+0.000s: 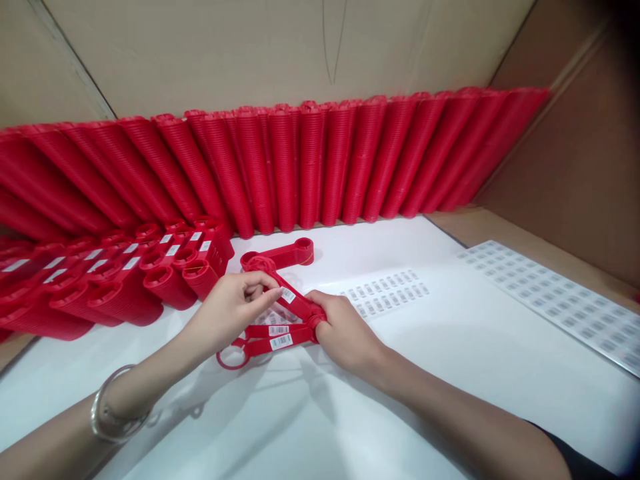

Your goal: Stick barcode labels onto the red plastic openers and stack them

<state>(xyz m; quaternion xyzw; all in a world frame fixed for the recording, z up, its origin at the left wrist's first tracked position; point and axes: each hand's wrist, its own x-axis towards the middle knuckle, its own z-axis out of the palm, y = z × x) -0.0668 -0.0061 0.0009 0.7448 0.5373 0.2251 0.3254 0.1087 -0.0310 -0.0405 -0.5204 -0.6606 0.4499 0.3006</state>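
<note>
My right hand is closed round one end of several flat red plastic pieces with ring ends, which fan out to the left. On the top piece is a small white barcode label. The thumb and index finger of my left hand come together at that label's edge, the other fingers curled. Two lower pieces in the fan carry barcode labels too. Just behind my hands, a short stack of the same red pieces lies on the white table.
Tall stacks of red pieces lean along the cardboard wall. Shorter labelled stacks crowd the left. A barcode label sheet lies right of my hands on the white table; more label sheets lie at the far right.
</note>
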